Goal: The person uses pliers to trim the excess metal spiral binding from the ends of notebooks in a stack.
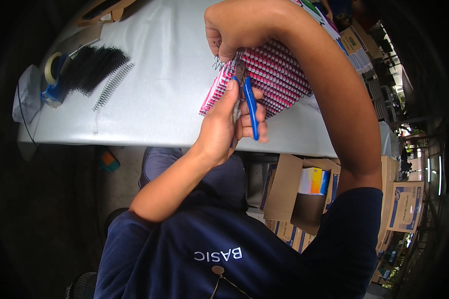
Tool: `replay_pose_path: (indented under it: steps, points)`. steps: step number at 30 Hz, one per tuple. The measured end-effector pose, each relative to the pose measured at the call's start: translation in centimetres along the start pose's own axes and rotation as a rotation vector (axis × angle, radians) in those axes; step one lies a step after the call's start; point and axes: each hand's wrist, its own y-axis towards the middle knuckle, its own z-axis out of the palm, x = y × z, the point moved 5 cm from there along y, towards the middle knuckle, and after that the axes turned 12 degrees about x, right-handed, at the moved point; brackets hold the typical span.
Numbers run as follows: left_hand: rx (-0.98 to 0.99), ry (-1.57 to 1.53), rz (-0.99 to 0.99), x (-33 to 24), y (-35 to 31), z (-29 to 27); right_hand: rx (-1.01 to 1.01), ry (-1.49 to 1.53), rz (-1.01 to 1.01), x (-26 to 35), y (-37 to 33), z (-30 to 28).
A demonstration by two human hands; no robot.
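My left hand (224,117) grips a pair of wire-cutting pliers with blue handles (251,109), its fingers partly opened around the outer handle. The dark jaws point away from me, at the spiral-bound edges of a row of overlapping pink-and-white notebooks (279,74). Bent around from the right, my right arm brings my right hand (234,27) to the far end of the same row. The thumb and fingers there are closed at the loose end of a wire coil (218,64); the exact hold is partly hidden.
A bundle of black wire spirals (92,70) lies on the left of the silver-grey table cover (159,84), beside a blue tape dispenser (55,82) and a white bag (27,94). An open cardboard box (283,192) with booklets stands below the table's edge. More cartons (405,204) stand at right.
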Motion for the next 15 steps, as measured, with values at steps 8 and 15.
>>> replay_pose_path:
  steps: [8,15]
  points:
    - [-0.197,0.115,-0.04,0.7,-1.2,0.7,-0.053,-0.055,-0.072,0.2,0.5,0.7]
    - [-0.104,0.106,-0.038,0.6,-1.3,-0.8,0.047,-0.105,-0.018,0.8,1.2,0.8]
